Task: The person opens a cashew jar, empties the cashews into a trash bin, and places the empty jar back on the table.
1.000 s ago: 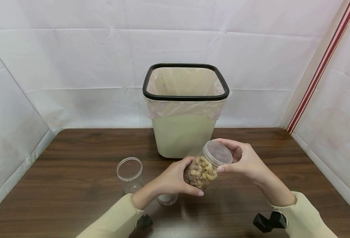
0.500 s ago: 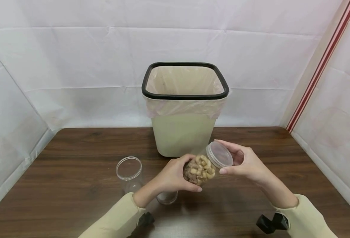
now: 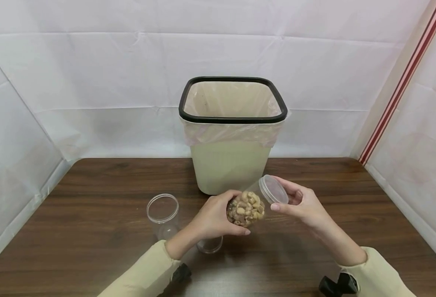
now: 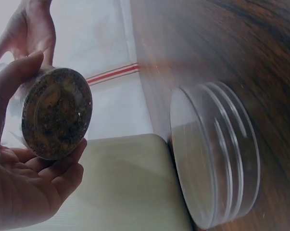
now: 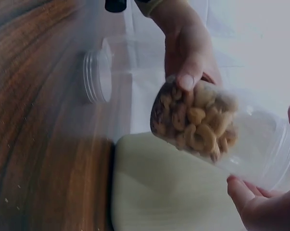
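In the head view a clear jar of nuts (image 3: 244,209), cashews among them, is held tilted above the table. My left hand (image 3: 214,216) grips its body near the base, with thumb and fingers on opposite sides. My right hand (image 3: 307,206) holds the translucent lid (image 3: 275,189) at its rim, thumb on the near side. The lid sits on the jar's mouth; whether it is loose cannot be told. The nuts (image 5: 200,118) lie toward the base, leaving the lid end empty. The dark underside of the jar (image 4: 57,113) faces the left wrist camera.
An open clear jar (image 3: 166,231) stands on the wooden table (image 3: 92,231), left of my left hand. A clear ringed lid (image 4: 217,154) lies by my left wrist, partly hidden in the head view. Behind stands a lined pale green bin (image 3: 229,165) with a black rim.
The jar has tipped further, its lid end turning to the right and the nuts sliding toward the base. Both hands have shifted slightly and keep their hold.
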Demonstrator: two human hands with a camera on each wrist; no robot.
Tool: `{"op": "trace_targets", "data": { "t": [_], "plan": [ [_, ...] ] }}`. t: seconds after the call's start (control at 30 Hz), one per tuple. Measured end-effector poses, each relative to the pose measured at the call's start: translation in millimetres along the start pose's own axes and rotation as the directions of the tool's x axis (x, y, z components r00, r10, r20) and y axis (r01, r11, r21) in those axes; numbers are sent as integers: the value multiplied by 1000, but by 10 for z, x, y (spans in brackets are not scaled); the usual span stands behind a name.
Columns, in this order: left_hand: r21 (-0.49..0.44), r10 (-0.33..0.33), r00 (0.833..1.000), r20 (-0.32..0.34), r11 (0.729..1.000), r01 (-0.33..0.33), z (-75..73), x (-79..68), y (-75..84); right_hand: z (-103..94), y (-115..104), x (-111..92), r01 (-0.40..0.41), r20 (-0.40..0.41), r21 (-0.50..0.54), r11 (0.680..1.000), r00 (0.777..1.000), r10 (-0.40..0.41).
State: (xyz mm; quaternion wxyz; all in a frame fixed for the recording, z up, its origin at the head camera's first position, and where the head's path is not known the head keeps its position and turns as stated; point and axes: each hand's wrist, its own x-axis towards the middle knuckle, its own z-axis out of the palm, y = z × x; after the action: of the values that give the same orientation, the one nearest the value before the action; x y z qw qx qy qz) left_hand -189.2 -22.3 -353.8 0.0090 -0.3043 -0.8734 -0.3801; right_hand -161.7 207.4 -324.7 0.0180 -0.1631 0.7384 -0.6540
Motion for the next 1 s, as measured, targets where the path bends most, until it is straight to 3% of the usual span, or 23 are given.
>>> {"op": "trace_targets", "data": {
  "t": [0.17, 0.4, 1.0],
  "plan": [
    [117, 28, 998, -58, 993, -21, -1, 11, 1, 57, 26, 10, -69, -90, 31, 997, 993, 71],
    [215, 20, 997, -79, 977, -3, -1, 23, 22, 112, 55, 22, -110, -133, 107, 988, 983, 124],
    [127, 34, 996, -87, 992, -22, -30, -11, -15, 112, 66, 43, -64, -103, 128, 990, 992, 78]
  ]
}}
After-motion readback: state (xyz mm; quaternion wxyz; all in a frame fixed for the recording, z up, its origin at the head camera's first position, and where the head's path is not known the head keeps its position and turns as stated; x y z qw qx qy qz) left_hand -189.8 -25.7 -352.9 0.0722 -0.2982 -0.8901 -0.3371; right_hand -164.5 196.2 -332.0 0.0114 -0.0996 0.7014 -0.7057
